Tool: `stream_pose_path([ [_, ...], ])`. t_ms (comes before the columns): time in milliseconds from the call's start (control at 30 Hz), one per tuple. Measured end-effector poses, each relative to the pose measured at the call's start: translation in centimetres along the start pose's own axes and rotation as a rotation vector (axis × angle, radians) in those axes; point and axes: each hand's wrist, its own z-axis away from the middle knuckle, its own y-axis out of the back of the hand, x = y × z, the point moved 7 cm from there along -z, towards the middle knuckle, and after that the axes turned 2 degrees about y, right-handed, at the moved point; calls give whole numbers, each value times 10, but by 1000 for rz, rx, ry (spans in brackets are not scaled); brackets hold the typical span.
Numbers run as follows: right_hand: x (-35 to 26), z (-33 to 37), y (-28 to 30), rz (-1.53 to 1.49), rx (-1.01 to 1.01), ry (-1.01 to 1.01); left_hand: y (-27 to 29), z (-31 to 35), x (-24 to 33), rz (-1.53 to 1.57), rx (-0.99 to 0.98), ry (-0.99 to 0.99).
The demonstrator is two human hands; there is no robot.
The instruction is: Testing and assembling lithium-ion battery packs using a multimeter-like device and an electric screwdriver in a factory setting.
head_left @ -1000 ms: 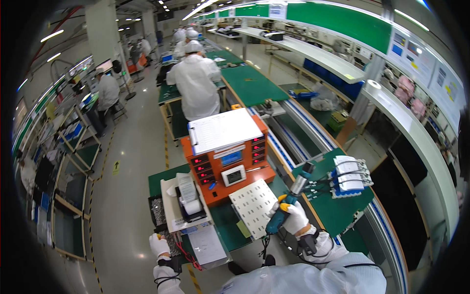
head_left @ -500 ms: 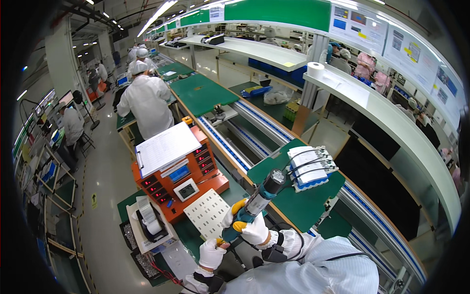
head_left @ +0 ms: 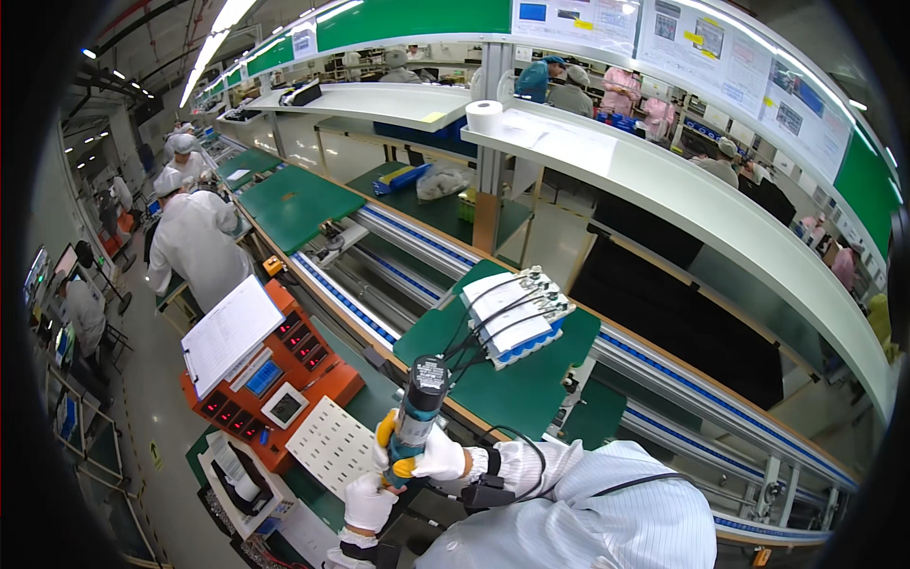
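My right hand (head_left: 438, 457), in a white glove with yellow fingertips, is wrapped around a teal and black electric screwdriver (head_left: 414, 424). The tool stands tilted, its black end up and its lower end down among my fingers. My left hand (head_left: 369, 503), also gloved in white, is closed right at that lower end; what its fingers pinch is hidden. Just left of the tool lies a white slotted plate (head_left: 332, 446). Beyond it, on a green board (head_left: 507, 396), sits a blue battery pack (head_left: 526, 349) with a white top and black cables.
An orange test box (head_left: 318, 365) with red displays carries a clipboard (head_left: 232, 334). A white label printer (head_left: 237, 488) stands at the lower left. Conveyor rails (head_left: 664, 379) run past the bench under a white shelf (head_left: 654, 175). A person in white (head_left: 197, 247) works farther left.
My view has turned to the right, so the bench and boxes appear farther left. Both hands stay together at the screwdriver, which now looks more upright.
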Motion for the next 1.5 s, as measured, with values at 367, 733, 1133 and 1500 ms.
stream_pose_path([
  [367, -5, -24, 33, 469, -20, -169, -56, -15, -13, -96, 66, -15],
  [733, 67, -30, 65, 334, 88, -208, -68, -21, -60, -296, 4, 221],
  [1133, 65, -34, 23, 431, -48, -353, -137, 27, -194, -173, -106, 351],
  [1500, 66, -24, 41, 616, 57, -117, -98, -15, -132, -156, -137, 157],
])
